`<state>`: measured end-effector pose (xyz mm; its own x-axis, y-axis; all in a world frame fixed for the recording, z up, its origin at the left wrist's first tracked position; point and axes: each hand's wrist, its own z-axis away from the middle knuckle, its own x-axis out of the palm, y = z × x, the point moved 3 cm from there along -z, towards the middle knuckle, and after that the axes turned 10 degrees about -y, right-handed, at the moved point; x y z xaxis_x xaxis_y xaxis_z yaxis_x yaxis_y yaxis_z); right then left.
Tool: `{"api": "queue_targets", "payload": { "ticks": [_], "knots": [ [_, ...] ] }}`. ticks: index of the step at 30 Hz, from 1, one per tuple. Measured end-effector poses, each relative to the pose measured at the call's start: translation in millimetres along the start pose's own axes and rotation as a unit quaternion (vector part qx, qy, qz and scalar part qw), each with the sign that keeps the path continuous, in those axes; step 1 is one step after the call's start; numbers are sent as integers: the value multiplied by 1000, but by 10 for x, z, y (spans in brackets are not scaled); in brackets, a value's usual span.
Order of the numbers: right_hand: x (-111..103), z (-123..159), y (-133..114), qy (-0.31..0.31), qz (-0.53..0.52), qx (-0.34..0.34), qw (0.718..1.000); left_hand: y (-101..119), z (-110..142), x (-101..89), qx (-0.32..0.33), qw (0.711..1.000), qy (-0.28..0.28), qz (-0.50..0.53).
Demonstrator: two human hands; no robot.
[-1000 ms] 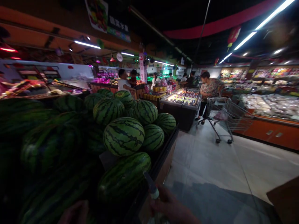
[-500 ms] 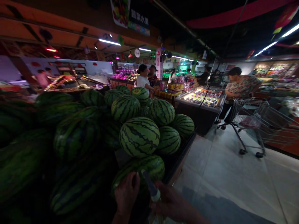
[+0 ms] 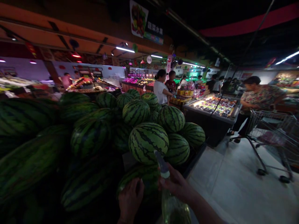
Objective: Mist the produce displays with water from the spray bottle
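My right hand [image 3: 175,183] is wrapped round the neck of a clear spray bottle [image 3: 175,208] with a grey nozzle, which points up and away from me. Behind the nozzle sits a large striped watermelon [image 3: 148,141]. My left hand [image 3: 131,197] has its fingers curled closed in front of a lower, shadowed watermelon [image 3: 149,177]. Whatever those fingers hold, if anything, is too dark to make out. A heap of watermelons [image 3: 91,137] fills the left and middle, close to both hands.
The dark edge of the melon stand [image 3: 196,158] runs along the right, beside a pale floor [image 3: 224,183]. A person [image 3: 259,93] stands by a shopping cart [image 3: 268,130]. Beyond are a lit display case [image 3: 215,107] and more people [image 3: 162,88].
My view has turned left, so the scene sits farther right. My right hand has raised the spray bottle, and more of its clear body shows. The left hand stays low, fingers curled.
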<state>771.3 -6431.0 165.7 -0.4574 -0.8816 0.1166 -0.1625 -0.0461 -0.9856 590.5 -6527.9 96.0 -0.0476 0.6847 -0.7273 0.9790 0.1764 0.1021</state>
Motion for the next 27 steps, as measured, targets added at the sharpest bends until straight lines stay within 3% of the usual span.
{"api": "queue_targets", "payload": {
  "ticks": [6, 8, 12, 17, 23, 27],
  "knots": [
    [-409, 180, -104, 121, 6, 3, 993, -2, 12, 31, -12, 1000, 3, 13],
    [-488, 243, -96, 131, -1, 14, 991, -10, 34, 51, -20, 1000, 2, 3],
    [-508, 288, -6, 83, -12, 29, 996, -20, 67, 75, -20, 1000, -8, -19],
    [-350, 296, 267, -9, -22, 77, 997, -15, 50, 90, -23, 999, -13, -31],
    [-352, 400, 394, 10, -41, 91, 995, 4, 15, 57, -48, 998, -28, -36],
    [-397, 419, 365, 21, -48, 82, 995, 51, -32, -22, -148, 976, -112, 117]
  ]
}}
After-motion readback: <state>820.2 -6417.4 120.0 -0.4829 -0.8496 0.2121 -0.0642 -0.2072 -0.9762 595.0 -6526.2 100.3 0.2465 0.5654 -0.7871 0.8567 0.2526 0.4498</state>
